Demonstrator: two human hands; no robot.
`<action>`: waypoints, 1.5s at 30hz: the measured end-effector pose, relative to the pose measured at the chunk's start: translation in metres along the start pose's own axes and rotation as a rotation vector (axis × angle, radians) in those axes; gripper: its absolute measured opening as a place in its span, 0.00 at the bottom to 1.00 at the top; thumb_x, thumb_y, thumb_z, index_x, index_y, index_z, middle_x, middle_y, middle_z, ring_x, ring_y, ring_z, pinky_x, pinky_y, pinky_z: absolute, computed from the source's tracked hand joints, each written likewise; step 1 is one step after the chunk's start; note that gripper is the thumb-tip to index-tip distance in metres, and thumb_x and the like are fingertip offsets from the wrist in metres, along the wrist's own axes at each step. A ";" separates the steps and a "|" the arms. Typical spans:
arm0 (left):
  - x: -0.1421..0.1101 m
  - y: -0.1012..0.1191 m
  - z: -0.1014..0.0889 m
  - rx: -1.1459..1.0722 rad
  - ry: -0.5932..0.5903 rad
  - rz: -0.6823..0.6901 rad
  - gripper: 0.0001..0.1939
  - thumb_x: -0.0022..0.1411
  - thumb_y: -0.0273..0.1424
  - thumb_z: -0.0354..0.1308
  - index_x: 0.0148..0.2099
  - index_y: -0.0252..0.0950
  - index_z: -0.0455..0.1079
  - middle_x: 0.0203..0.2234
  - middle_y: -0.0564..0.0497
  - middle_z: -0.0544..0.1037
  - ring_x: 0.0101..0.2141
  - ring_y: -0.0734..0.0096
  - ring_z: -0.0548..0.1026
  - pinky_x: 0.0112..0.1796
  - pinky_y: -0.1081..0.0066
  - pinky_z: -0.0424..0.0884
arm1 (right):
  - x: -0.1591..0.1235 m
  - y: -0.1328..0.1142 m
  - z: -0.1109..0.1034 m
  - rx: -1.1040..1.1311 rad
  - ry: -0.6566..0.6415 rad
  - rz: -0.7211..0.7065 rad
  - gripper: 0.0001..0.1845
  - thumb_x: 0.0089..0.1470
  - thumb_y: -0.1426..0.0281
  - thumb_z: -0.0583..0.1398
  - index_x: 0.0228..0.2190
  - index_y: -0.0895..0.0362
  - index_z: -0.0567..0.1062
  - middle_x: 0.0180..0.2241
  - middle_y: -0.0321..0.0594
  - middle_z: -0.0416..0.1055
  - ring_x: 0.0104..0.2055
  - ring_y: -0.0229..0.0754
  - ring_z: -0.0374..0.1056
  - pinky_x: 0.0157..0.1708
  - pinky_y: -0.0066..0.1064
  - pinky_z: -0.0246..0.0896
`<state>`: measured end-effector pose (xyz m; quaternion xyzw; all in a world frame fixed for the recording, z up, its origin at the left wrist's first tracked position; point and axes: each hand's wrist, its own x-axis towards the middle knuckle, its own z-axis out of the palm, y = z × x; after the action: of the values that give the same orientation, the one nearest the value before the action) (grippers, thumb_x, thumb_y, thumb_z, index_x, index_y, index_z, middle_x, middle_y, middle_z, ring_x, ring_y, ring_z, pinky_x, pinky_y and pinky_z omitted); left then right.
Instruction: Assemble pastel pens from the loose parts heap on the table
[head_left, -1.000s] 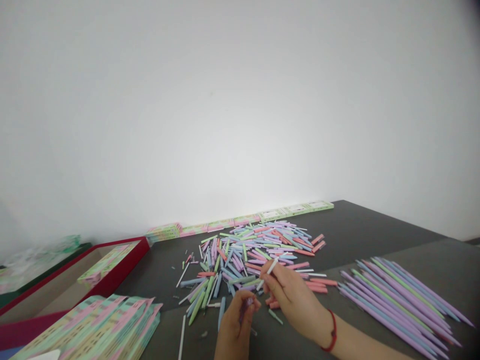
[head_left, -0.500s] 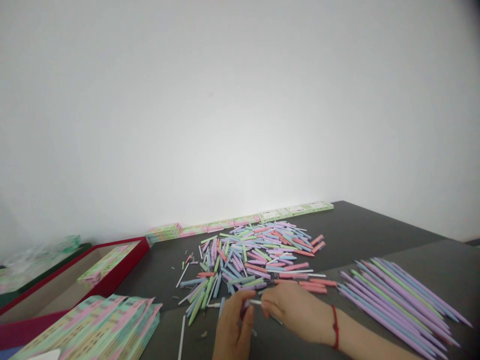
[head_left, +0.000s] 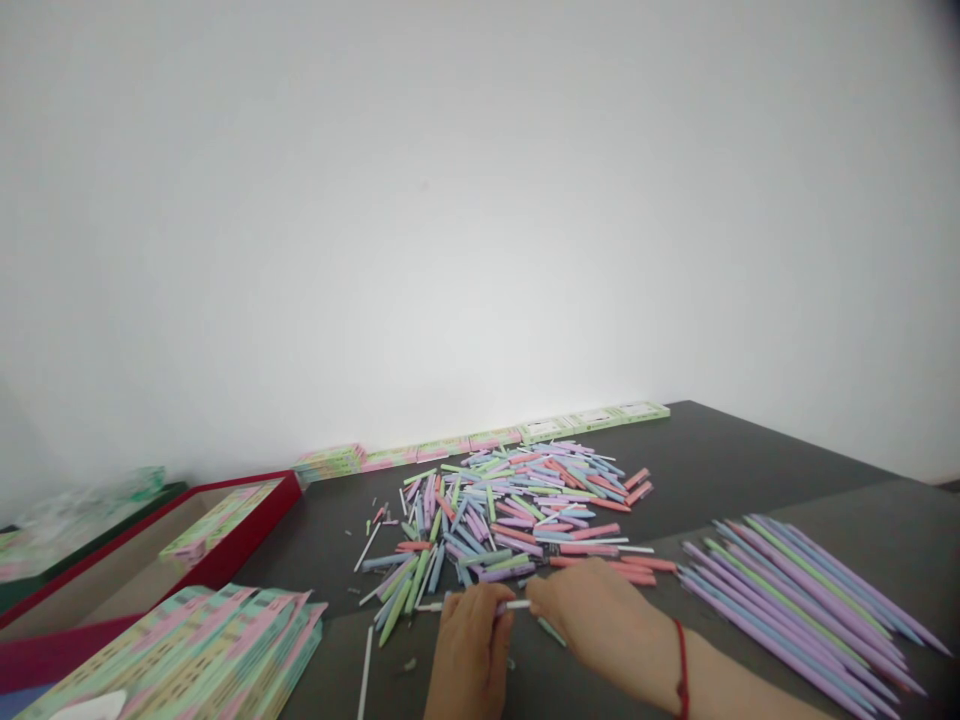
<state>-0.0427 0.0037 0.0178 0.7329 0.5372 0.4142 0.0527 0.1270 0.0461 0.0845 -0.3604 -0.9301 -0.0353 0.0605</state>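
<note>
My left hand (head_left: 471, 652) is closed round a small purple pen barrel at the near edge of the dark table (head_left: 712, 470). My right hand (head_left: 592, 625), a red cord on its wrist, pinches a thin white refill (head_left: 514, 605) whose end meets the piece in the left hand. Both hands sit just in front of a loose heap of pastel pen parts (head_left: 510, 515) in pink, purple, blue and green.
A fan of long assembled pens (head_left: 802, 595) lies to the right. Printed pastel cards (head_left: 187, 650) are stacked at the near left beside a red tray (head_left: 240, 545). Flat boxes (head_left: 525, 432) line the table's far edge by the white wall.
My right hand came down from above the heap with the white refill and brought it level to the piece in my left hand. Both hands have drawn close together.
</note>
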 end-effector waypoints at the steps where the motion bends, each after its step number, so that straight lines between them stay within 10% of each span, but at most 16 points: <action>1: 0.000 -0.001 0.000 0.013 -0.001 0.015 0.10 0.64 0.28 0.45 0.38 0.40 0.68 0.31 0.49 0.75 0.33 0.60 0.70 0.37 0.64 0.60 | 0.000 0.000 0.002 -0.009 0.001 0.003 0.08 0.55 0.74 0.55 0.28 0.56 0.74 0.24 0.42 0.77 0.24 0.46 0.73 0.19 0.28 0.47; 14: 0.001 0.007 0.008 0.207 -0.264 0.066 0.09 0.60 0.21 0.48 0.36 0.38 0.66 0.31 0.49 0.76 0.33 0.61 0.72 0.37 0.65 0.60 | 0.000 -0.009 0.034 -0.043 0.023 0.011 0.06 0.49 0.78 0.58 0.29 0.57 0.74 0.25 0.42 0.76 0.26 0.47 0.73 0.21 0.31 0.50; 22: 0.009 -0.004 -0.008 -0.467 0.129 -0.348 0.12 0.64 0.38 0.48 0.34 0.39 0.68 0.24 0.53 0.73 0.27 0.66 0.71 0.31 0.69 0.64 | 0.003 0.031 0.023 0.211 0.019 0.118 0.09 0.60 0.65 0.56 0.35 0.56 0.74 0.36 0.40 0.73 0.33 0.38 0.69 0.33 0.32 0.66; 28: 0.025 -0.020 -0.029 -1.082 0.573 -0.796 0.09 0.53 0.37 0.58 0.31 0.35 0.68 0.25 0.50 0.77 0.27 0.68 0.74 0.30 0.71 0.70 | 0.002 0.009 0.034 0.204 -0.006 0.145 0.07 0.59 0.73 0.55 0.37 0.60 0.73 0.31 0.43 0.76 0.31 0.43 0.72 0.29 0.30 0.63; 35: 0.015 -0.020 -0.025 -0.991 0.550 -0.806 0.10 0.51 0.38 0.60 0.29 0.36 0.70 0.22 0.58 0.72 0.20 0.79 0.66 0.19 0.81 0.62 | 0.009 -0.021 0.043 0.057 -0.030 0.265 0.19 0.50 0.88 0.50 0.38 0.62 0.74 0.34 0.52 0.76 0.33 0.50 0.73 0.26 0.33 0.61; 45: 0.013 -0.011 -0.024 -0.915 0.492 -0.665 0.08 0.51 0.35 0.59 0.28 0.38 0.64 0.19 0.61 0.64 0.18 0.81 0.60 0.18 0.83 0.57 | 0.036 -0.050 0.049 0.093 0.114 0.021 0.10 0.52 0.68 0.61 0.36 0.61 0.73 0.37 0.47 0.72 0.41 0.50 0.67 0.36 0.38 0.63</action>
<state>-0.0656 0.0101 0.0354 0.3122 0.5014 0.7209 0.3625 0.0624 0.0385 0.0398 -0.3644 -0.9220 -0.0120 0.1301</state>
